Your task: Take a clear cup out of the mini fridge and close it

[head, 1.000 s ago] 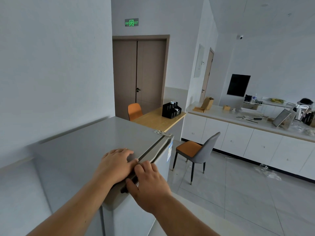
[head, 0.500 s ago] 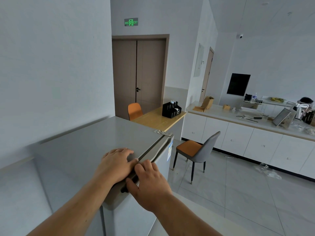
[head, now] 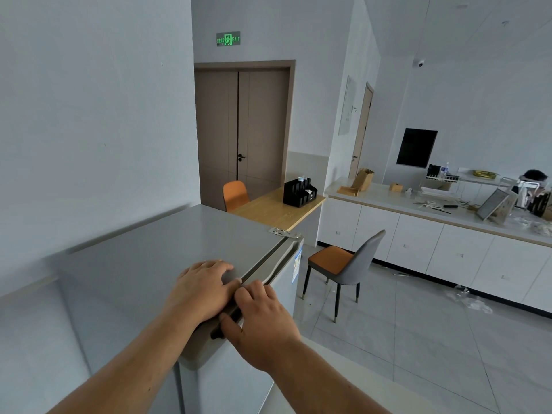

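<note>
step: opening the grey metal mini fridge [head: 155,258] | left hand [head: 203,289] lying flat on top, grasping nothing | right hand [head: 261,319] gripping the door's top edge | clear cup not visible, probably inside | next: pulling door outward

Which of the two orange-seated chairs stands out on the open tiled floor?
The grey-backed orange-seated chair right of the mini fridge; the all-orange chair is tucked behind the wooden table.
</note>
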`<state>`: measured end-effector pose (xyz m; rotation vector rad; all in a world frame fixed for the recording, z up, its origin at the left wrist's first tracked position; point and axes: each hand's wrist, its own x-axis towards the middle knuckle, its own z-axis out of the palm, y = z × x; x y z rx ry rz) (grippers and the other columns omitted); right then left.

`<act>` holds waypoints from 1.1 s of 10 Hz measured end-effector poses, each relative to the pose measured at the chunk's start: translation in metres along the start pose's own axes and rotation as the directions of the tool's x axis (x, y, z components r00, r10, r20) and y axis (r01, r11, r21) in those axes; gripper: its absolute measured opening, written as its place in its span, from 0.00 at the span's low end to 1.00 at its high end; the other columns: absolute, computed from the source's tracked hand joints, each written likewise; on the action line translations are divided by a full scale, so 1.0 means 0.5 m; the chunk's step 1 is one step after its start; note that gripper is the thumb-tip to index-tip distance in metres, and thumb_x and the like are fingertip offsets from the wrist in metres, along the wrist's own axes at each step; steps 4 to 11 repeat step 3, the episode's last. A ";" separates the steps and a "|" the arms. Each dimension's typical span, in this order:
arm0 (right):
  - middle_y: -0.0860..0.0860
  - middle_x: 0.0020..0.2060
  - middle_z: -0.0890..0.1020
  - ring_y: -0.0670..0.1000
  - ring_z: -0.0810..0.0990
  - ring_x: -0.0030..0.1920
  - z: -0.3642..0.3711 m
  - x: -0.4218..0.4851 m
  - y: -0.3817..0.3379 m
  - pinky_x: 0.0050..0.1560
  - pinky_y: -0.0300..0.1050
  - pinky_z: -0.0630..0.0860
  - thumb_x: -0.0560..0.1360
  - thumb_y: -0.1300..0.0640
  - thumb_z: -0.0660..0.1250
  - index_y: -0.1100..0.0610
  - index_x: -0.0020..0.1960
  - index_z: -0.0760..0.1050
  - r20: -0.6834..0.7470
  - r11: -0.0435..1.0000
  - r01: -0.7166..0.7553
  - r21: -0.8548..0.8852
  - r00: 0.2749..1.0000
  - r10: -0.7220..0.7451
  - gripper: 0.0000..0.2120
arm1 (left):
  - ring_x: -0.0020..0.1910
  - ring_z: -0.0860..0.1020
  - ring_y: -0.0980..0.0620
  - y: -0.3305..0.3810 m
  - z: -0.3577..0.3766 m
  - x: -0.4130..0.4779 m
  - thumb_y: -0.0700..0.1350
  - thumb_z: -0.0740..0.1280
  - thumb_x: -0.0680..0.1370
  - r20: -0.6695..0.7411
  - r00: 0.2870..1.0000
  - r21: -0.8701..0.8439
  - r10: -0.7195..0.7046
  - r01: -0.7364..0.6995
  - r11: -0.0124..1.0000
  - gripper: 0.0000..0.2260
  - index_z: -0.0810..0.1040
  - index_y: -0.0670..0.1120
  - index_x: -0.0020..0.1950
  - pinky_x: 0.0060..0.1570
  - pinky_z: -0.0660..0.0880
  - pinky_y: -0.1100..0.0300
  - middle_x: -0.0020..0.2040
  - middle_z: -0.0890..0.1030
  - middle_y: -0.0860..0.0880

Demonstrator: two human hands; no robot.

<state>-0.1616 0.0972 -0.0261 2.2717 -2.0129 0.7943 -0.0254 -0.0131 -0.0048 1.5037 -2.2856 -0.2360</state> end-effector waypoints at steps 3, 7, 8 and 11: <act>0.48 0.65 0.76 0.50 0.67 0.69 -0.074 0.021 0.032 0.71 0.52 0.68 0.81 0.32 0.49 0.49 0.69 0.74 -0.023 0.998 -0.042 0.047 0.999 0.043 0.30 | 0.65 0.76 0.51 0.022 -0.021 -0.019 0.70 0.56 0.79 -0.115 0.989 0.004 0.097 -0.097 0.995 0.26 0.77 0.57 0.68 0.62 0.75 0.49 0.65 0.81 0.54; 0.48 0.65 0.76 0.50 0.67 0.69 -0.074 0.021 0.032 0.71 0.52 0.68 0.81 0.32 0.49 0.49 0.69 0.74 -0.023 0.998 -0.042 0.047 0.999 0.043 0.30 | 0.65 0.76 0.51 0.022 -0.021 -0.019 0.70 0.56 0.79 -0.115 0.989 0.004 0.097 -0.097 0.995 0.26 0.77 0.57 0.68 0.62 0.75 0.49 0.65 0.81 0.54; 0.48 0.65 0.76 0.50 0.67 0.69 -0.074 0.021 0.032 0.71 0.52 0.68 0.81 0.32 0.49 0.49 0.69 0.74 -0.023 0.998 -0.042 0.047 0.999 0.043 0.30 | 0.65 0.76 0.51 0.022 -0.021 -0.019 0.70 0.56 0.79 -0.115 0.989 0.004 0.097 -0.097 0.995 0.26 0.77 0.57 0.68 0.62 0.75 0.49 0.65 0.81 0.54; 0.48 0.65 0.76 0.50 0.67 0.69 -0.074 0.021 0.032 0.71 0.52 0.68 0.81 0.32 0.49 0.49 0.69 0.74 -0.023 0.998 -0.042 0.047 0.999 0.043 0.30 | 0.65 0.76 0.51 0.022 -0.021 -0.019 0.70 0.56 0.79 -0.115 0.989 0.004 0.097 -0.097 0.995 0.26 0.77 0.57 0.68 0.62 0.75 0.49 0.65 0.81 0.54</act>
